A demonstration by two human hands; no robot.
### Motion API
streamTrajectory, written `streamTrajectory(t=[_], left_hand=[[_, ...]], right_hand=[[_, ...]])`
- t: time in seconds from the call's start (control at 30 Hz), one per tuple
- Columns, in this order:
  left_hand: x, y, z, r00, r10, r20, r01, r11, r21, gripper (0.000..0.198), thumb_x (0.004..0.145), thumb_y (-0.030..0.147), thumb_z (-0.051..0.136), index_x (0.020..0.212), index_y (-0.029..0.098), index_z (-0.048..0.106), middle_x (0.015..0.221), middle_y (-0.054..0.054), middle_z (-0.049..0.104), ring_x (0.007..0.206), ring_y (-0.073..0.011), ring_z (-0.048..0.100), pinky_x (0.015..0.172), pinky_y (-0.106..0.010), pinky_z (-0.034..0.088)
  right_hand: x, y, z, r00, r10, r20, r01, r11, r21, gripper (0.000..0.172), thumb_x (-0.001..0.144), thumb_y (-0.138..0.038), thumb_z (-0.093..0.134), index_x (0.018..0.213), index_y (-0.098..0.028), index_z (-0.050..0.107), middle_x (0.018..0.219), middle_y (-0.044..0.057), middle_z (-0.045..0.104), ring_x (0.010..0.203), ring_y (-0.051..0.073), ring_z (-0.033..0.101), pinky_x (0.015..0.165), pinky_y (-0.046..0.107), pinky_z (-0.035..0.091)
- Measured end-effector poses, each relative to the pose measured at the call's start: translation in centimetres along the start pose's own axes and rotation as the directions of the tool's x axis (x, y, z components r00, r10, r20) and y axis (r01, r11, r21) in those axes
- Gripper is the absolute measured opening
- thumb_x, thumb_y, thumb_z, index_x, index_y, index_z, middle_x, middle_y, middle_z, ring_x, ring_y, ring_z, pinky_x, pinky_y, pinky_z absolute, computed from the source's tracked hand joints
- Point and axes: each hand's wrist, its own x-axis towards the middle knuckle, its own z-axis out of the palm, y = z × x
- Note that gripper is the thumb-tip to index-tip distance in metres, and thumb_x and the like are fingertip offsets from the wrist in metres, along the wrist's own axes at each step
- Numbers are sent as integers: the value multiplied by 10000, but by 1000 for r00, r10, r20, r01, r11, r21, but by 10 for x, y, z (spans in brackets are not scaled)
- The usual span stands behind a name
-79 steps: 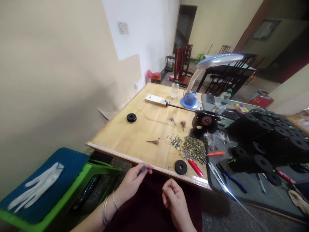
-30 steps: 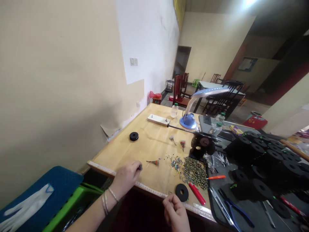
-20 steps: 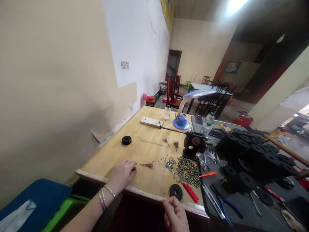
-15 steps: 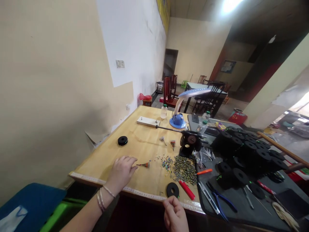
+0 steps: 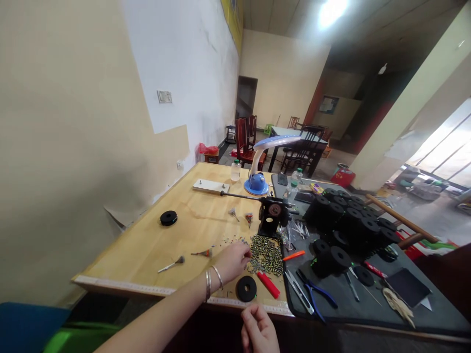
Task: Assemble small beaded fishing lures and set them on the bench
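Observation:
My left hand [image 5: 233, 258] reaches over the small multicoloured beads at the left side of a pile of striped black-and-yellow beads [image 5: 267, 252]. Its fingers are curled together, and whatever may be between them is hidden. At the table's front edge my right hand [image 5: 259, 329] is closed in a pinch; I cannot make out what it holds. Just beyond it lies a black spool [image 5: 246, 289] with a green end. Left of my left hand are a small cone-shaped bundle with an orange band [image 5: 205, 253] and a grey-tipped one on a pale stick [image 5: 172, 264].
A black clamp device [image 5: 271, 218] with a rod to a white plate [image 5: 211, 187] stands behind the beads. A red tube [image 5: 268, 285], scissors-like silver tool [image 5: 300, 292] and blue-handled pliers [image 5: 316, 294] lie right. Several black spools [image 5: 334, 215] crowd the dark mat.
My left hand has moved right, from beside the orange-banded bundle to the beads. The grey-tipped bundle now shows at left. My right hand stays pinched near the spool; the view has turned slightly right.

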Motion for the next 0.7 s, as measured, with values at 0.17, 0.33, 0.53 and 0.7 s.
streamTrajectory(t=[0.17,0.33,0.53,0.7], left_hand=[[29,8,9,992,50,115,-67,987,146,185,835,102,503,825,181,670,903,-82,694,905,-216,611,816,-311,444],[42,5,16,974,80,213,-137,954,268,151,823,109,540,813,175,674,875,-106,695,884,-246,626,791,-343,454],[47,2,16,956,107,274,-200,920,338,133,802,145,592,901,186,670,931,-111,683,926,-257,624,810,-352,464],[57,6,15,931,84,354,-220,905,364,106,836,159,597,907,159,676,945,-116,679,939,-259,629,817,-385,494]], right_hand=[[-2,1,-10,1000,-18,-4,18,1000,6,559,551,-713,713,640,-211,485,345,-104,374,298,37,248,329,154,132],[3,8,-16,1000,-17,15,17,1000,17,564,553,-728,698,627,-211,486,335,-103,364,298,40,244,331,159,148],[4,14,-17,1000,2,-4,-2,999,40,555,555,-718,706,637,-217,482,343,-112,352,302,35,234,329,159,142],[3,17,-17,1000,1,12,-1,1000,31,548,575,-710,703,635,-216,474,351,-113,355,311,35,231,336,162,153]])
